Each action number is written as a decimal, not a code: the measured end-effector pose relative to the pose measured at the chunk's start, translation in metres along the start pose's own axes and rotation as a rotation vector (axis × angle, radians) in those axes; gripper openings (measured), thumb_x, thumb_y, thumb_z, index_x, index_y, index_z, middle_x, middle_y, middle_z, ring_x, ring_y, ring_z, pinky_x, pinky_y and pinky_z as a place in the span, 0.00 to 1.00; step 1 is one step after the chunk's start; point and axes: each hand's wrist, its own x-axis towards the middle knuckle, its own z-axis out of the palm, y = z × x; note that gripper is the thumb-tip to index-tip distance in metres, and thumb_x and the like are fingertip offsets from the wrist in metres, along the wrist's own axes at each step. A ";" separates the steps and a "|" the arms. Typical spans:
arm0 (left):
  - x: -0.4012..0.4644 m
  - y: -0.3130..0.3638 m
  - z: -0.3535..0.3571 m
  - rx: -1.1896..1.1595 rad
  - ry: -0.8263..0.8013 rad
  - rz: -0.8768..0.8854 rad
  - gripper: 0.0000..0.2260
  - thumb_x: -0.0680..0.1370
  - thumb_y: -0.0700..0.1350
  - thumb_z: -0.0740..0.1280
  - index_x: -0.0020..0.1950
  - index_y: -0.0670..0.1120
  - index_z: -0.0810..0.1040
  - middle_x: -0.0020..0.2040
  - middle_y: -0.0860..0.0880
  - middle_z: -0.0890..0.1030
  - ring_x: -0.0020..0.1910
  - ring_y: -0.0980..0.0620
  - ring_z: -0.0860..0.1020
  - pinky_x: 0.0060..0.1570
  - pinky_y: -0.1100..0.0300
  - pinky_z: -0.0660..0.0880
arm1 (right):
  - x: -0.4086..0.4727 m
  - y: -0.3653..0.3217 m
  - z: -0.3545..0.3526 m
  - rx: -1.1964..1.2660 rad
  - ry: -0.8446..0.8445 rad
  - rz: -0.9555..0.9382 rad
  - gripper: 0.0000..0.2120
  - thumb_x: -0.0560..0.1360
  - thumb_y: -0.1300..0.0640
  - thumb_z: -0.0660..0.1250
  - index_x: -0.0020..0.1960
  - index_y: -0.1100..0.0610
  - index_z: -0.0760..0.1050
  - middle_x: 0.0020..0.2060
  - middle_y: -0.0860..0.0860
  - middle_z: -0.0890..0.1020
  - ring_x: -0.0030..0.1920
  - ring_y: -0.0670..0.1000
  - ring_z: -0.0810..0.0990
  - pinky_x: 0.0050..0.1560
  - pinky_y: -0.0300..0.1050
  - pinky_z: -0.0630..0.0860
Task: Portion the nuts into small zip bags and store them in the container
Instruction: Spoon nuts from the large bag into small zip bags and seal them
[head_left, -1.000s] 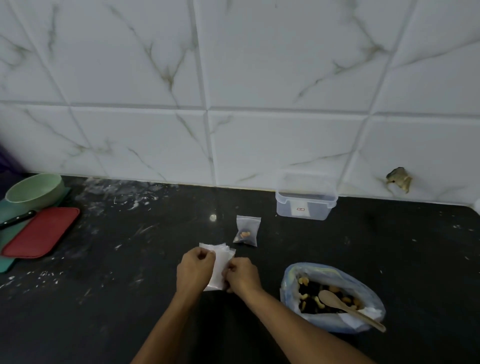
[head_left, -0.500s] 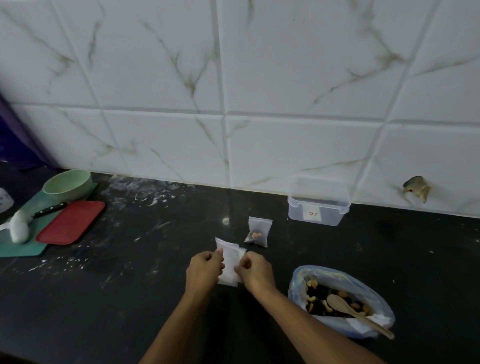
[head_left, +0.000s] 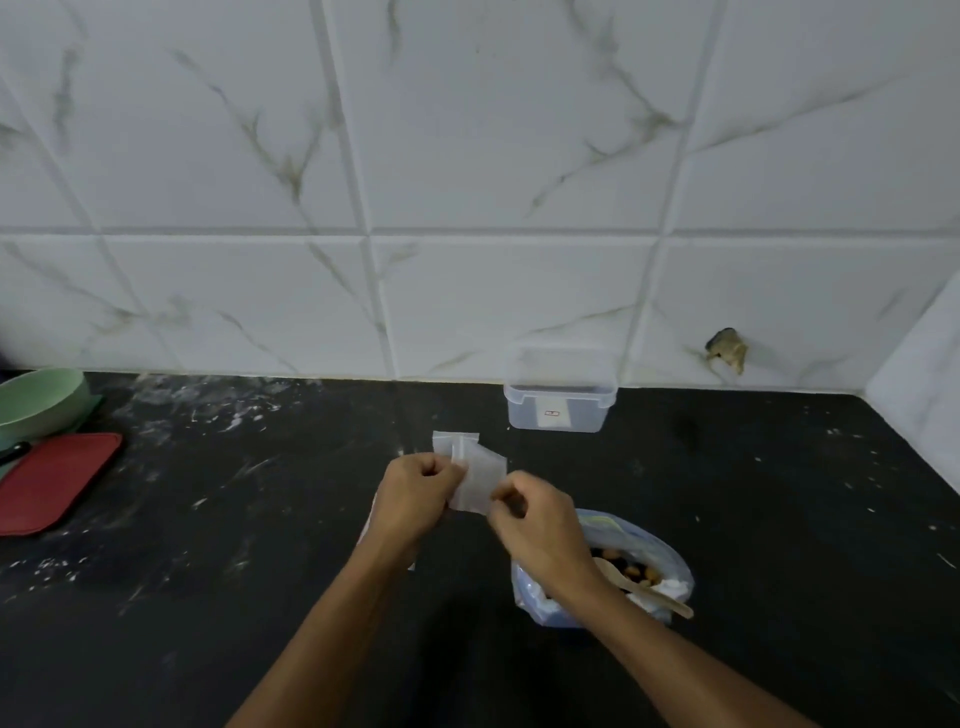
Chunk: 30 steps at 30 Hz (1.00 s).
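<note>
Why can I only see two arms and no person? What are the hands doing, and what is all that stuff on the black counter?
The camera sits on the person's head and looks forward and down, so you see only their arms and hands, just as they see them. There is no robot here.

The left hand and the right hand both pinch a little stack of small zip bags, held above the black counter. It looks as if they are pulling one bag free.

Under the right arm sits a big bag of nuts with a wooden spoon in it. By the tiled wall stands a clear container, open on top. Far left you can see a green bowl and a red tray.
</note>
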 end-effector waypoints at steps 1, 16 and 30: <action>-0.002 0.003 0.006 0.018 -0.038 0.019 0.13 0.79 0.46 0.68 0.37 0.42 0.78 0.33 0.48 0.80 0.31 0.55 0.77 0.34 0.59 0.76 | 0.000 0.001 -0.009 0.020 0.051 0.014 0.03 0.76 0.59 0.66 0.45 0.52 0.76 0.40 0.45 0.79 0.42 0.42 0.79 0.41 0.34 0.77; -0.015 0.021 0.073 0.093 -0.451 0.045 0.07 0.79 0.41 0.68 0.40 0.43 0.81 0.35 0.48 0.82 0.32 0.55 0.80 0.35 0.63 0.77 | -0.023 0.022 -0.074 0.189 0.047 0.352 0.06 0.77 0.56 0.66 0.47 0.55 0.81 0.41 0.52 0.84 0.42 0.48 0.84 0.44 0.46 0.83; -0.018 0.017 0.084 0.533 -0.125 0.237 0.07 0.75 0.47 0.69 0.37 0.50 0.80 0.33 0.51 0.82 0.31 0.57 0.79 0.38 0.57 0.80 | -0.028 0.021 -0.092 -0.458 -0.002 0.253 0.10 0.77 0.54 0.65 0.38 0.53 0.76 0.34 0.51 0.82 0.33 0.49 0.80 0.35 0.46 0.78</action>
